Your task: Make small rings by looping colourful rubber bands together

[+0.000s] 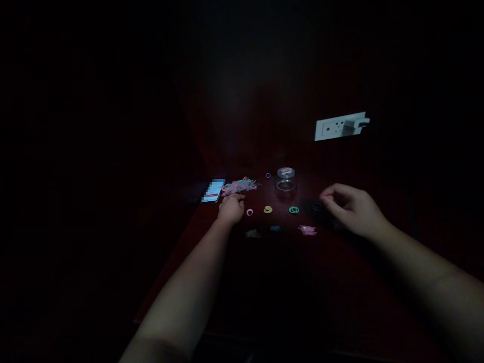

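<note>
My left hand (231, 208) is at the near edge of a heap of small pastel elastic bands (240, 186), one finger stretched out and the others partly hidden. My right hand (353, 207) is raised at the right, thumb and forefinger tips together; whatever they pinch cannot be made out. Below its fingertips lie dark bands (316, 206). Leftward from there run green bands (294, 209), yellow bands (267, 209) and a pink band (249, 212). A nearer row holds a pink bunch (307, 230), a blue bunch (275, 228) and a dull yellowish bunch (253, 233).
A clear lidded jar (286, 182) stands behind the bands, with a lone pale ring (268, 175) beside it. A lit phone (213, 191) lies left of the heap. Above the dark red table (181, 282), a white socket panel (336, 127) holds a plug. The surroundings are very dark.
</note>
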The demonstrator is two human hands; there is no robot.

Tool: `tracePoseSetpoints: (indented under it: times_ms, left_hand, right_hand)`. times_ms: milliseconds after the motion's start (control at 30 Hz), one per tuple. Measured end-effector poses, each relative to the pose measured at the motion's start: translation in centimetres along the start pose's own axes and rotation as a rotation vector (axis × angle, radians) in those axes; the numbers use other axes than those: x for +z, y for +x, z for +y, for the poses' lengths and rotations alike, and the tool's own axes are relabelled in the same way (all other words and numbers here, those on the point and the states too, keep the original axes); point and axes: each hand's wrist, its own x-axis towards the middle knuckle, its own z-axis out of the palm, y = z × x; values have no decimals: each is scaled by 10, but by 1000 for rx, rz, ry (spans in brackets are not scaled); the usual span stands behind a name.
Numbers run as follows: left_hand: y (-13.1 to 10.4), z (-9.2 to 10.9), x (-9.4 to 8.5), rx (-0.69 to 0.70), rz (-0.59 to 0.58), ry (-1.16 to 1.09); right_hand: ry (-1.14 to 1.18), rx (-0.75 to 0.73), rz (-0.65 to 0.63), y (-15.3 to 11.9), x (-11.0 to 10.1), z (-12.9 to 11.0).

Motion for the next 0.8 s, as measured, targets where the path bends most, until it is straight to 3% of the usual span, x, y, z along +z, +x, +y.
tracePoseSetpoints:
  times_ms: [233, 467, 600, 800]
  left_hand:
    - [-7, 14, -3, 93, 15, -192]
    - [-29, 49, -9, 219, 39, -321]
    - [-41, 66, -8, 314, 60, -504]
    - [-56, 88, -2, 356, -44, -782]
  right_hand:
    - [26, -24, -25, -2, 2, 1]
    - [61, -62, -96, -5, 10, -8]
    - [75, -72, -140, -6, 14, -15]
    - [64, -95, -230, -8, 21, -20]
